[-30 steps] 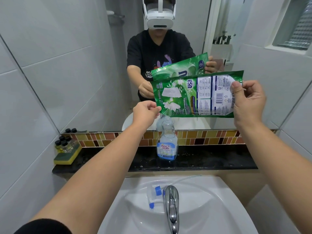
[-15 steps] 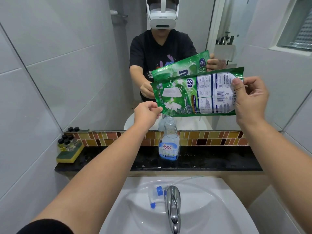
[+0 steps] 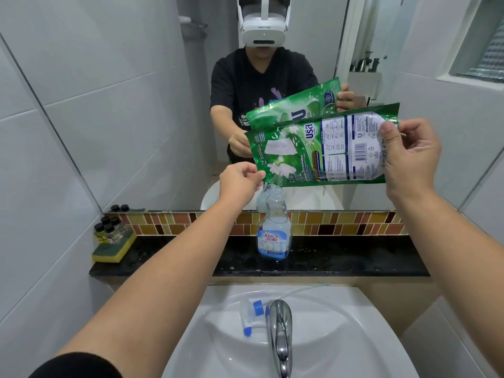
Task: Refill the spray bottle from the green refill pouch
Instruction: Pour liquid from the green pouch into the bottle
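Observation:
I hold the green refill pouch [image 3: 321, 151] sideways above the black ledge, tilted with its right end higher. My left hand [image 3: 240, 181] pinches its lower left corner, directly over the open neck of the clear spray bottle [image 3: 274, 227]. My right hand [image 3: 409, 156] grips the raised right end. The bottle stands upright on the ledge, uncapped, with a blue label and some clear liquid inside. Its white and blue trigger head [image 3: 252, 316] with its tube lies in the sink.
A black stone ledge [image 3: 354, 260] runs under a mirror [image 3: 136, 91] and a mosaic tile strip. A yellow-green sponge [image 3: 114, 249] carrying several small dark-capped bottles sits at its left end. Below are the white sink [image 3: 341, 336] and a chrome faucet [image 3: 279, 334].
The pouch's right end has been raised a little, steepening the tilt toward the bottle. Its left corner has stayed over the bottle neck.

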Demonstrator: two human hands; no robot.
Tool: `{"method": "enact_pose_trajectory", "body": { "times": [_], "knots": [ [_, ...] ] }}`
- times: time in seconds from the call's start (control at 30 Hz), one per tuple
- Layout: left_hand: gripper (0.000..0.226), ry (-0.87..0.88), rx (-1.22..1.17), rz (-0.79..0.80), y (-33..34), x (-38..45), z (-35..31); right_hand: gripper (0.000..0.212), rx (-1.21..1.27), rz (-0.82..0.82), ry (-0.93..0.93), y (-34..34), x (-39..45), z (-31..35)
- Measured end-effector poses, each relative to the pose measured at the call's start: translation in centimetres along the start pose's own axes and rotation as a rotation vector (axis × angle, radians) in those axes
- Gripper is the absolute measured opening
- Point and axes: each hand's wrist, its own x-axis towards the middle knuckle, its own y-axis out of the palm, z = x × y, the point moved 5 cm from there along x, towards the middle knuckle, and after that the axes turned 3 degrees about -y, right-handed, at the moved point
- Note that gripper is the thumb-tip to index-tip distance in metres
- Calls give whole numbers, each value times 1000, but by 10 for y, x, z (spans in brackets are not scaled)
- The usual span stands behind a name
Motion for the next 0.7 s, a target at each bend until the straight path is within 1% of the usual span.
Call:
{"method": "enact_pose_trajectory", "body": {
  "times": [0.5,0.7],
  "knots": [
    [22,-2,-14,-13,1,-1,-1,21,5,-7,-19,0,0,1],
    [19,13,2,-11,3,-1,0,22,18,2,-19,1,-1,1]
  ]
}}
